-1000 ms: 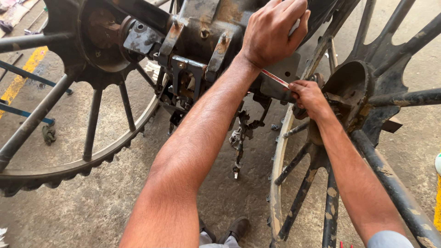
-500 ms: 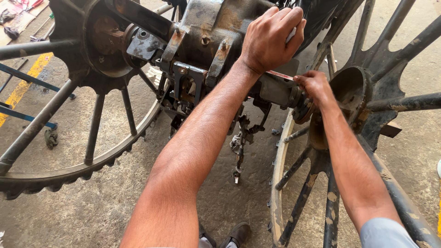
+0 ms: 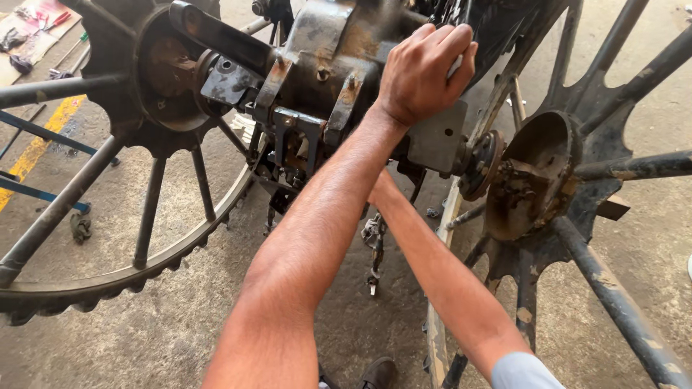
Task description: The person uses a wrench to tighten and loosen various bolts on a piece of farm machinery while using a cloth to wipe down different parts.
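The head view shows your left hand [image 3: 425, 72] curled over the top of the rusty gearbox housing [image 3: 331, 65], fingers wrapped around a pale object whose kind you cannot tell. The housing sits between the left spoked wheel [image 3: 108, 216] and the right spoked wheel [image 3: 562, 187]. Your right forearm runs under the left one; its hand is hidden behind it, grip unknown.

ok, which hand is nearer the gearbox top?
Left. The left hand rests on the gearbox top; the right hand is hidden behind the left forearm, lower down.
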